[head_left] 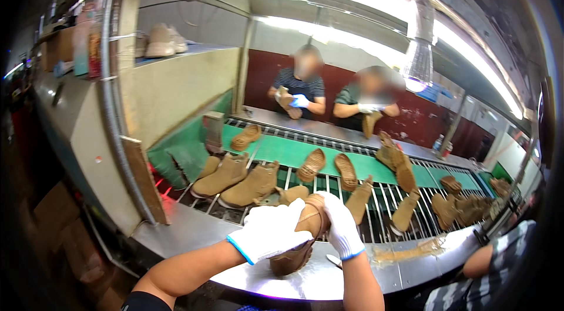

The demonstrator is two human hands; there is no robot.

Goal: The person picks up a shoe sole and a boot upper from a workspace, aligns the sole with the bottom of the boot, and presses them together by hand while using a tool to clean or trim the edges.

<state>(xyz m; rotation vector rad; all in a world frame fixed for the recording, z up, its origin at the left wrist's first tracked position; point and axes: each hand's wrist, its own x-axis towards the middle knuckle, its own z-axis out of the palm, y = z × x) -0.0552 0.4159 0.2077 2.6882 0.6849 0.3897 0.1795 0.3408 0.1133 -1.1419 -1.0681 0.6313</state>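
Note:
Just above the near metal ledge, a brown boot (291,259) is tilted between my two white-gloved hands. From the left, my left hand (271,231) presses against the boot, its fingers laid along the side and partly hiding it. My right hand (342,226) wraps round the boot's other side near the top. The fingers behind the boot are hidden. On the ledge beside my right wrist lies a small pale, pointed thing (334,260), mostly covered by my arm. Beyond my hands, tan boots (251,185) and brown soles (311,164) rest on a rack of metal bars.
A green belt (288,149) runs across behind the bars. Two co-workers (298,84) opposite handle footwear. At the right edge sits another person's striped sleeve (470,287). A metal post (120,152) rises at left, and a lamp (418,64) hangs at upper right.

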